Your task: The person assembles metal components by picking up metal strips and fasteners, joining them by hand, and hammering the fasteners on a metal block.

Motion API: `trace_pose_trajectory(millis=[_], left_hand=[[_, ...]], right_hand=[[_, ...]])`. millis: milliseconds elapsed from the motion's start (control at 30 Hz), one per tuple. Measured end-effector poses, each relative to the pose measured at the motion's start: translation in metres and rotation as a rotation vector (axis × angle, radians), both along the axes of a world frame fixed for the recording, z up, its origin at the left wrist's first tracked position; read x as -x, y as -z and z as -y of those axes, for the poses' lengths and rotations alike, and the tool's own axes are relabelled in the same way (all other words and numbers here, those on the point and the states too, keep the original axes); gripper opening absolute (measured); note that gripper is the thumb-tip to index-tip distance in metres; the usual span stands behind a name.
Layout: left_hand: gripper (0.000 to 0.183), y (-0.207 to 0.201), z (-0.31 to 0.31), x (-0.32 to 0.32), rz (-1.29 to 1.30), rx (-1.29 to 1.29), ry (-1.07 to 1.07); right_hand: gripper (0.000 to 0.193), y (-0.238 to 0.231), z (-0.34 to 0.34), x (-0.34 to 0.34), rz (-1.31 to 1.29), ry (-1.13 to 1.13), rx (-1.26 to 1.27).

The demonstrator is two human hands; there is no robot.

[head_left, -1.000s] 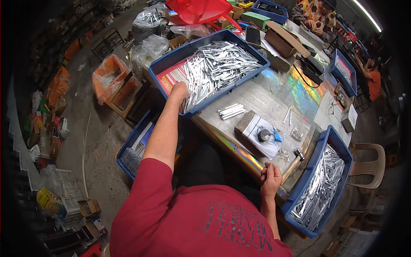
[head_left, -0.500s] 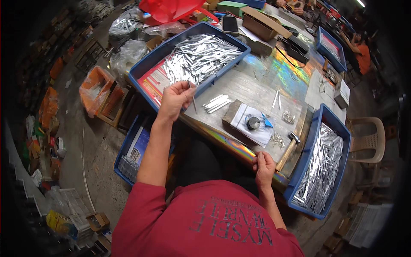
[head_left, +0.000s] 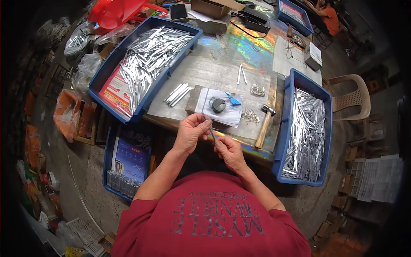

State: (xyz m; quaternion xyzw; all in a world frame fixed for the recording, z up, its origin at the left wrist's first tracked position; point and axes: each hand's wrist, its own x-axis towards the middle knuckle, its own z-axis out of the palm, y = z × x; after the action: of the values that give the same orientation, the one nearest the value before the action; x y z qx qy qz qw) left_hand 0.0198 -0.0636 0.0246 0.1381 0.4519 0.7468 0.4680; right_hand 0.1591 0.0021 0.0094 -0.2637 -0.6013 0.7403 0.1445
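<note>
Left hand (head_left: 192, 133), right hand (head_left: 230, 152), close together; both pinched

My left hand (head_left: 192, 133): pinching 1 slim metal strip (head_left: 212, 134). My right hand (head_left: 231, 152): at its lower end. Table (head_left: 201, 73), ahead: 1 wooden-handled hammer (head_left: 262, 132); 1 dark round piece (head_left: 218, 105) on white sheets (head_left: 229, 117). Blue trays of silvery strips (head_left: 306, 132): 1 at left (head_left: 171, 72), 1 at right (head_left: 282, 145).

3 upside-down text lines (head_left: 217, 225) on red shirt (head_left: 205, 246), pale print (head_left: 139, 139) on blue sheet (head_left: 130, 156), lettering (head_left: 118, 97) on red sheet (head_left: 110, 88)
</note>
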Motion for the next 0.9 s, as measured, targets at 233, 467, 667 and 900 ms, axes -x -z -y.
trace_pose_trajectory(millis=[233, 467, 667, 900], left_hand=[[0.008, -0.002, 0.012, 0.004, -0.271, 0.184, 0.236], [0.009, -0.002, 0.012, -0.002, -1.245, 0.155, 0.275], [0.008, 0.014, 0.017, -0.006, -1.552, 0.305, 0.283], [0.009, 0.018, 0.015, -0.003, -1.081, 0.255, 0.273]], right_hand=[[0.02, 0.006, -0.012, -0.016, 0.062, 0.105, -0.03], [0.021, 0.005, -0.023, -0.027, 0.099, 0.106, 0.114], [0.016, 0.017, -0.054, -0.025, 0.204, 0.277, -0.411], [0.01, 0.037, -0.094, -0.012, 0.466, 0.296, -1.152]])
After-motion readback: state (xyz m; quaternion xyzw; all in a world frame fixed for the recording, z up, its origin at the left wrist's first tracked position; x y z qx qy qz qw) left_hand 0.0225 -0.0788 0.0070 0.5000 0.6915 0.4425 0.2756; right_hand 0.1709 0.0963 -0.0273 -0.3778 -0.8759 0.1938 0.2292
